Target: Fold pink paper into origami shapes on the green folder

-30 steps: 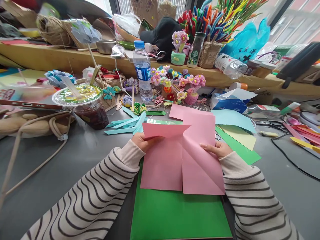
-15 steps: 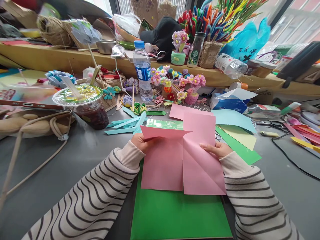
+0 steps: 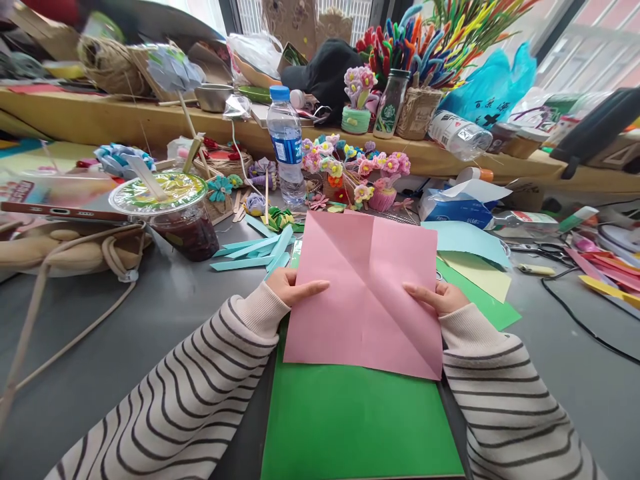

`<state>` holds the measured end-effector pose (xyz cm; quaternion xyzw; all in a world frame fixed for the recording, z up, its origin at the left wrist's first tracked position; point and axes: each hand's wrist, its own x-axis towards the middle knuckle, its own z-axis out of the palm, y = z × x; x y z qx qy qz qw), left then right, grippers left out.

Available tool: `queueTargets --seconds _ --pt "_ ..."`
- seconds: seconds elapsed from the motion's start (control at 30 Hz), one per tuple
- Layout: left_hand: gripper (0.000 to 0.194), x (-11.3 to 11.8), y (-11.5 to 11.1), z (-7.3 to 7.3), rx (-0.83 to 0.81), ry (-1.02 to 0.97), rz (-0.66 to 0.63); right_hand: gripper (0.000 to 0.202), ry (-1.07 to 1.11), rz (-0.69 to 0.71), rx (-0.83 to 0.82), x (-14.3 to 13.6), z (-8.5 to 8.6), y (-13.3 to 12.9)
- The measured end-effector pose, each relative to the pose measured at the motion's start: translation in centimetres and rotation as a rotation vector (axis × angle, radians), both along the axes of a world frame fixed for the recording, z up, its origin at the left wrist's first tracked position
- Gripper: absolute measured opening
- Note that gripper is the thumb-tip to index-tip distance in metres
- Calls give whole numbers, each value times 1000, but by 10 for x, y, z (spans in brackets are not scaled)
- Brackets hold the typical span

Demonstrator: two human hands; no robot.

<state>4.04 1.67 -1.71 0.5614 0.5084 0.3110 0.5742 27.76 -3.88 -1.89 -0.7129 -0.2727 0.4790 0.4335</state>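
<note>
A pink sheet of paper (image 3: 360, 320) is held up flat between my two hands. A diagonal crease and a vertical line down its middle show on it. My left hand (image 3: 295, 288) grips the left edge, thumb on the front and fingers hidden behind. On the opposite edge my right hand (image 3: 440, 297) pinches the sheet the same way. Beneath the paper lies a green sheet or board (image 3: 360, 427), its upper part covered from sight.
Light-blue paper strips (image 3: 255, 250) lie left of the sheet, near a lidded drink cup (image 3: 180, 213). A water bottle (image 3: 286, 147) and crocheted flowers (image 3: 355, 163) stand behind. Blue paper (image 3: 467, 241), yellow paper (image 3: 477, 273) and scissors (image 3: 543, 250) are on the right.
The pink paper, with a folded flap and an open split at its middle before, now lies spread out as one broad surface. My left thumb has come onto its front.
</note>
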Motion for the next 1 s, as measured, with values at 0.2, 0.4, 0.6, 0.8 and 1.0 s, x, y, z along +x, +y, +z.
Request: queueTargets --seconds 0.2,0.4,0.6,0.8,1.0 --pt "26 4 -2 0 2 37 22 28 -50 15 33 2 1 -2" --pt "28 2 1 -4 42 147 20 25 -104 6 -12 1 2 -1" --pt "29 2 1 -9 150 104 16 23 -91 -16 -25 -2 6 -2" --pt "26 1 0 -11 241 93 40 26 28 -46 -28 -2 3 -1" --pt "24 0 1 -11 239 66 22 19 2 -12 -5 -2 7 -1"
